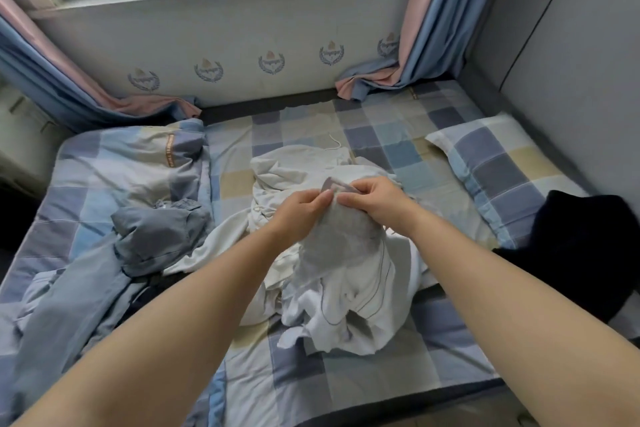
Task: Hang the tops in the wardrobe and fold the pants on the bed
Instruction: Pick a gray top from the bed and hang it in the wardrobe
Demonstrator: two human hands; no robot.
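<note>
A crumpled heap of white and grey garments [332, 253] filled the middle of the checked bed sheet [346, 385], leaving open sheet in front of it and behind it toward the wall. To the left, a rumpled blue-grey garment [156, 236] and a bunched checked quilt [131, 163] crowded the bed. A checked pillow [498, 170] and a dark navy garment [581, 250] blocked the right side.

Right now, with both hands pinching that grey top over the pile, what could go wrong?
1. The grey top lies on the white clothes; lifting may drag them along.
2. Both hands, left and right, pinch one small spot, so it may slip or bunch.
3. The dark garment lies at the bed's edge and could slide off.
</note>
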